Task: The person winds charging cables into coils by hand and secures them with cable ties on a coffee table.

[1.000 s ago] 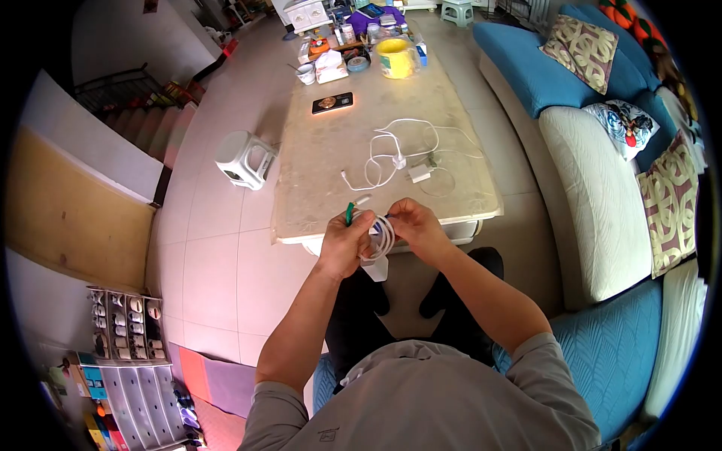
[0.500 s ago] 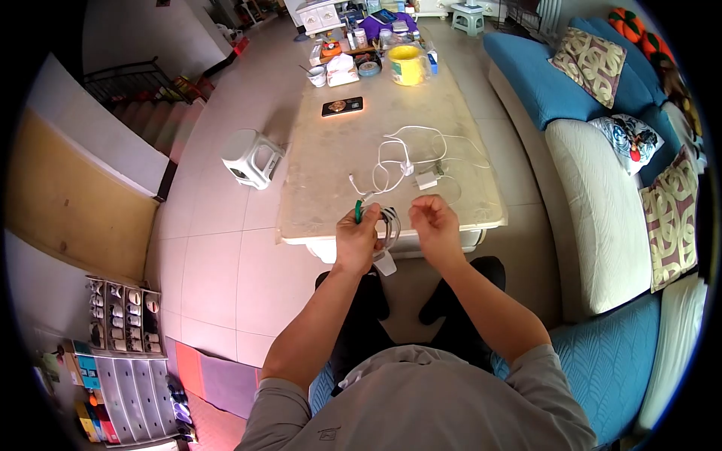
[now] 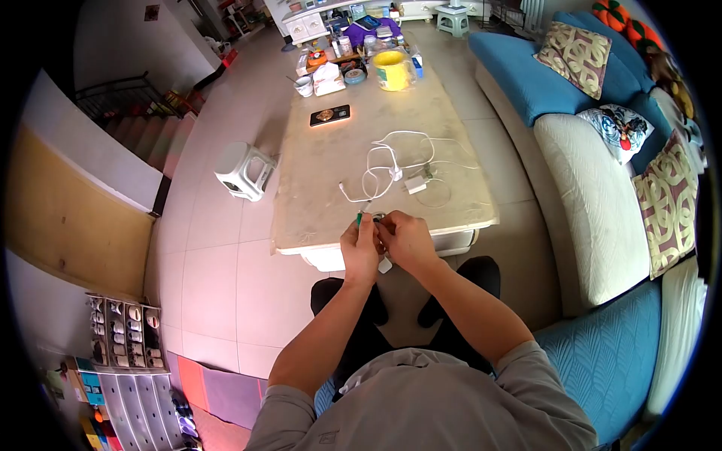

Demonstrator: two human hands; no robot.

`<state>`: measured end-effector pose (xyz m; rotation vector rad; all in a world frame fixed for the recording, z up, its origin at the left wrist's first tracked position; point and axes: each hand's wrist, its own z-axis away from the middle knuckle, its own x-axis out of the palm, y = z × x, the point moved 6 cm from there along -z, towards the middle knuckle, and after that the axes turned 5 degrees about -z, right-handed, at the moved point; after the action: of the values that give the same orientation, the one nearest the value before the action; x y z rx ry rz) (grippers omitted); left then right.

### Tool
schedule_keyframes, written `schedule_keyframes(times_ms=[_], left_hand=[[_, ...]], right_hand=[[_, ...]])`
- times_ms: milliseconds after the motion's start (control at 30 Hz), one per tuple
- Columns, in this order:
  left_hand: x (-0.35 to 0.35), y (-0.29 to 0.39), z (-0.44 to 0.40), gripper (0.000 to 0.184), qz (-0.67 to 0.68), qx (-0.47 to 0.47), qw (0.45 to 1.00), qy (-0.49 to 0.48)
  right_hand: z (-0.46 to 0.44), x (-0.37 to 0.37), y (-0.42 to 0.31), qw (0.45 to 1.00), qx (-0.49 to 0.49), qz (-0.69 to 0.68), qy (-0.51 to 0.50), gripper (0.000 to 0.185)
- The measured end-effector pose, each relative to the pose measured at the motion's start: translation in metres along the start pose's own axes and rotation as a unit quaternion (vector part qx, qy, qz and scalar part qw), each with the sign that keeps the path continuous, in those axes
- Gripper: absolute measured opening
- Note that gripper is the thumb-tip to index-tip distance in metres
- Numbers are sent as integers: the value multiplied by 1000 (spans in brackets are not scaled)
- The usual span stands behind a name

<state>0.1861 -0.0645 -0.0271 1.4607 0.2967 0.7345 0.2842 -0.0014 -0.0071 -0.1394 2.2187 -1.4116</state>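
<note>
My left hand (image 3: 361,248) is closed on a coiled white cable, mostly hidden by the fingers, with a green piece (image 3: 359,218) at the thumb. My right hand (image 3: 407,239) presses against the same coil from the other side, its fingers pinched on it. Below the hands a white plug (image 3: 385,264) hangs from the coil. On the table (image 3: 316,165), just beyond the hands, lie a loose white cable (image 3: 374,149) and a white charger (image 3: 415,183) with a thin cable.
A phone (image 3: 329,115) lies farther up the table. Behind it stand a cup (image 3: 304,87), tissues (image 3: 329,78) and a yellow container (image 3: 391,71). A white stool (image 3: 244,171) is left of the table, a blue and cream sofa (image 3: 587,203) right.
My right hand has come off the coil, opened a gap, then returned to it beside my left hand. The coil is now mostly covered. The view has shifted slightly.
</note>
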Motion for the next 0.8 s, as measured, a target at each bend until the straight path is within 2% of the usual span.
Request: schedule_keyframes(times_ms=[100,233,300,433,500,533,633,700,733,800], left_hand=[[-1,-7,5,35,-4,18,999,-33],[4,0,11,29,-11,49,996,-79],[4,-3,11,30,-46,61,995,-70],[1,-7,10,27,-97,108,986,-84],[-4,-8,8,26,-77,61,994,-54],[-8,-9,6,26,-67,37,996,-38],[-17,-17,-4,26,101,-66,992,-21],[-17,-15,-1,26,134,-114,984,-15],[-16,-13,0,25,153,-127,980,-27],[-14,-11,0,25,184,-148,969,-64]], right_hand=[[-2,0,9,997,71,9,-31,27],[-7,0,15,993,103,16,-62,29],[-9,3,15,990,119,8,-79,28],[-5,11,34,968,208,-106,-90,24],[-1,13,37,961,222,-139,-85,21],[1,12,34,967,199,-138,-75,20],[2,3,29,975,150,-161,-27,18],[4,-5,41,966,146,-213,29,17],[2,-4,48,959,147,-241,13,21],[5,2,52,932,219,-279,-76,24]])
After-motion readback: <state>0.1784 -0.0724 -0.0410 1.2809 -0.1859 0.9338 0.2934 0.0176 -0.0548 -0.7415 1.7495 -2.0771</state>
